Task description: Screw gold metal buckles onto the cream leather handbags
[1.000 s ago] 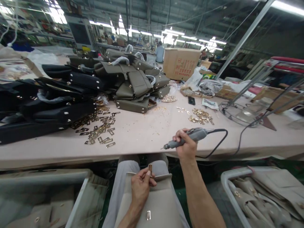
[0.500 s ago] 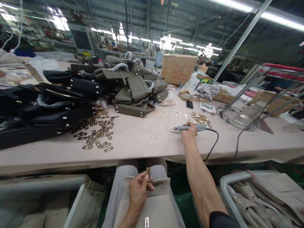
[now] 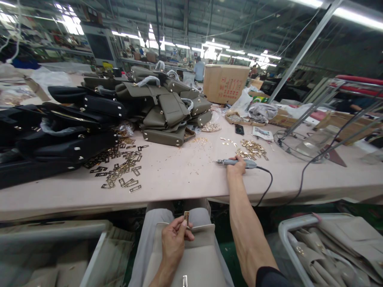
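Observation:
Between thumb and fingers, my left hand point(image 3: 175, 239) pinches a small gold metal plate point(image 3: 186, 216) above a beige leather piece point(image 3: 194, 259) lying on my lap. A metal fitting point(image 3: 184, 280) shows on that leather near the bottom of the view. On the table, my right hand point(image 3: 237, 166) is wrapped round a grey electric screwdriver point(image 3: 248, 164), its tip pointing left and its cable trailing right. A pile of gold metal pieces point(image 3: 253, 150) lies just behind my right hand. Small loose bits point(image 3: 199, 145) are scattered to the left of the screwdriver tip.
Black bags point(image 3: 60, 139) and olive bags point(image 3: 167, 111) are heaped at the left and centre, with metal frames point(image 3: 125, 171) before them. A cardboard box point(image 3: 226, 84), a phone point(image 3: 239, 129) and a wire stand point(image 3: 287, 145) are farther right. Bins point(image 3: 103, 239) flank my legs.
My right hand and the screwdriver have shifted slightly left and nearer to me, uncovering more of the gold pile. My left hand still holds the plate.

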### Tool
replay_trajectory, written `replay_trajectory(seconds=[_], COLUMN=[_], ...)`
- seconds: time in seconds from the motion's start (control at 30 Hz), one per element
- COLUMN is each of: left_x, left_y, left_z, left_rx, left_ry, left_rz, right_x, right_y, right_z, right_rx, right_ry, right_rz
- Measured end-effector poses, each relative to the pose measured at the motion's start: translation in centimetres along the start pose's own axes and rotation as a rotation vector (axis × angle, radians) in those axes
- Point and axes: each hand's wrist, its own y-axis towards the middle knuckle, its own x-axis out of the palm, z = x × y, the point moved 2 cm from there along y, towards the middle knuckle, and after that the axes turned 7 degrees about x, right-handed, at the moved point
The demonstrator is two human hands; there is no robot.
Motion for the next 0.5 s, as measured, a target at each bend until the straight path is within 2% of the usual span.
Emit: replay_trajectory(seconds=[0.37,0.5], left_x=[0.07,0.09], left_y=[0.08,0.08], left_z=[0.48,0.55], left_rx=[0.000,-0.011], left_ry=[-0.031,-0.030], left_rz=[0.007,0.012], right_x=[-0.03,-0.24], right_y=[0.12,0.18], right_z=[0.42,0.27], right_rx=[-0.017,-0.023], right_ry=[0.010,-0.012], right_rz=[0.068,0.033])
